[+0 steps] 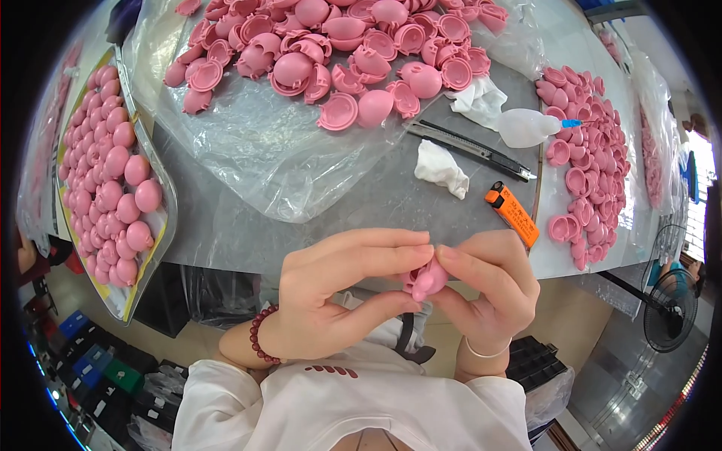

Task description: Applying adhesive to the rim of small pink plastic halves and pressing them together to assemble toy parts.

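Note:
Between my two hands, just in front of the table's near edge, is a small pink plastic part with a rounded shell and a knob-like end. My left hand pinches it from the left with thumb and fingertips. From the other side the thumb and fingers of my right hand grip it too. The fingertips cover much of the part. Beyond my hands, a big heap of pink hollow half-shells lies on a clear plastic sheet.
Right of centre lie a black utility knife, an orange lighter, white crumpled tissues and a white squeeze bottle with a blue tip. More pink shells are piled at the right. A tray of round pink pieces stands left.

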The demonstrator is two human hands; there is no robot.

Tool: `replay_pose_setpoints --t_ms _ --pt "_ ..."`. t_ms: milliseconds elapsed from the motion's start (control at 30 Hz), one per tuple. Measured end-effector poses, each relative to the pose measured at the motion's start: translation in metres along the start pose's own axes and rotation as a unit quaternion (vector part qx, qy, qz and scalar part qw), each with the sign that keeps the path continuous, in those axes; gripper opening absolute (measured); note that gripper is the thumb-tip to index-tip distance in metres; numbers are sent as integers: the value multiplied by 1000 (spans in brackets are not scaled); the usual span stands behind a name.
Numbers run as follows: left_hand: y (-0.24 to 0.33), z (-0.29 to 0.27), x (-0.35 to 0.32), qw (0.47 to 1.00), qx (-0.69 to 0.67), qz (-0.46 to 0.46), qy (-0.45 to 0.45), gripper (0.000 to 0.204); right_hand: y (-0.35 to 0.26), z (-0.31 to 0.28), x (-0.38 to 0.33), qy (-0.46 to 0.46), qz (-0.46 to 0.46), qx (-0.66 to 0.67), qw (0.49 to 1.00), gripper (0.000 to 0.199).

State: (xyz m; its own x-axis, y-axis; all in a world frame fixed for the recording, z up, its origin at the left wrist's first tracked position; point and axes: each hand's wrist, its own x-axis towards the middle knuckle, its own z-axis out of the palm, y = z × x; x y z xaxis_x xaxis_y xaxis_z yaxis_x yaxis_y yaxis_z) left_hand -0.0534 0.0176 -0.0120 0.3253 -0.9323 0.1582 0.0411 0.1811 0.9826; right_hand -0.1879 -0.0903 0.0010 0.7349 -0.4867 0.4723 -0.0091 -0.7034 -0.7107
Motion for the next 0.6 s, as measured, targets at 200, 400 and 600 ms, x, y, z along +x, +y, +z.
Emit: replay_pose_setpoints --t_ms 200,400,600 --pt "-1 2 1 999 1 33 -13 46 -11 5 -9 12 3 -76 997 40" --pt "-1 5 2 994 -80 -45 67 47 -8 6 -15 14 -44 -29 999 38" --pt "-1 -5 0 997 -57 45 15 45 11 -19 1 268 13 -35 963 35"
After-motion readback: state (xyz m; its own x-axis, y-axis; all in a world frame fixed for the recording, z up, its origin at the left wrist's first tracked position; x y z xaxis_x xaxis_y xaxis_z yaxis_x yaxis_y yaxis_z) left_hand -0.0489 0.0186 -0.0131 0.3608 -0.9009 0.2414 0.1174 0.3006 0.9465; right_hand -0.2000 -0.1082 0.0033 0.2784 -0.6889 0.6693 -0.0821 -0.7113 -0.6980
